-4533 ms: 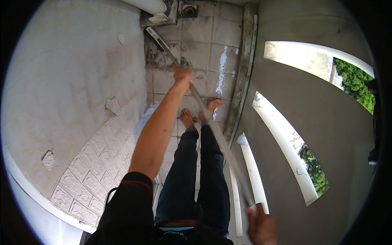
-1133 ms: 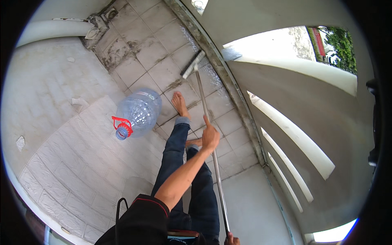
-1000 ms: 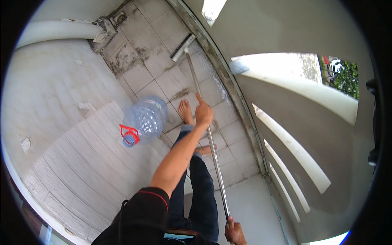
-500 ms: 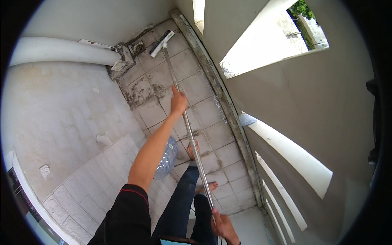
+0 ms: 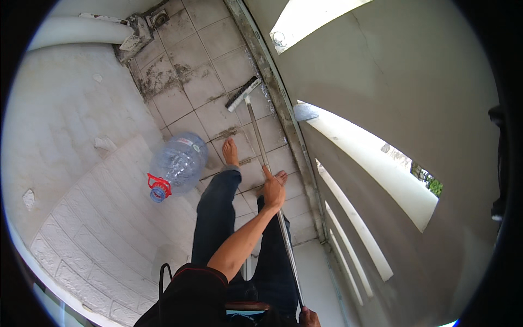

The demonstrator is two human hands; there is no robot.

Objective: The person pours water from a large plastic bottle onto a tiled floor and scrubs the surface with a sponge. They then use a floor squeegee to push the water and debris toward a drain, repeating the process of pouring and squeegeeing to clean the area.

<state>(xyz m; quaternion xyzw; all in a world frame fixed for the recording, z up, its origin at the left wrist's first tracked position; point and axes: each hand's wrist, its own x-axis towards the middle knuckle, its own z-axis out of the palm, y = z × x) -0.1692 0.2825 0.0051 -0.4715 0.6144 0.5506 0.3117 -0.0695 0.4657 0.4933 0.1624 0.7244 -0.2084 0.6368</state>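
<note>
A long-handled floor brush [image 5: 243, 94], with a white head, dark bristles and a metal pole, rests its head on the dirty floor tiles [image 5: 210, 111] close to the right-hand ledge. My left hand [image 5: 274, 191] is wrapped round the middle of the pole, above my right foot. Down at the lower edge, my right hand [image 5: 309, 317] grips the upper end of the pole, partly cut off by the picture's rim. Dark grime stains [image 5: 158, 76] mark the tiles further off, to the left of the brush head.
A large clear water bottle [image 5: 182, 158] with a red handle stands left of my bare feet. A white pipe [image 5: 81, 32] meets the far left corner beside a floor drain [image 5: 159, 19]. A raised ledge [image 5: 272, 76] and a wall with slanted openings [image 5: 370, 158] border the right.
The brush head has come back from the far corner toward my feet and the right ledge. Both hands have drawn nearer with the pole. The bottle now shows fully as the view shifted.
</note>
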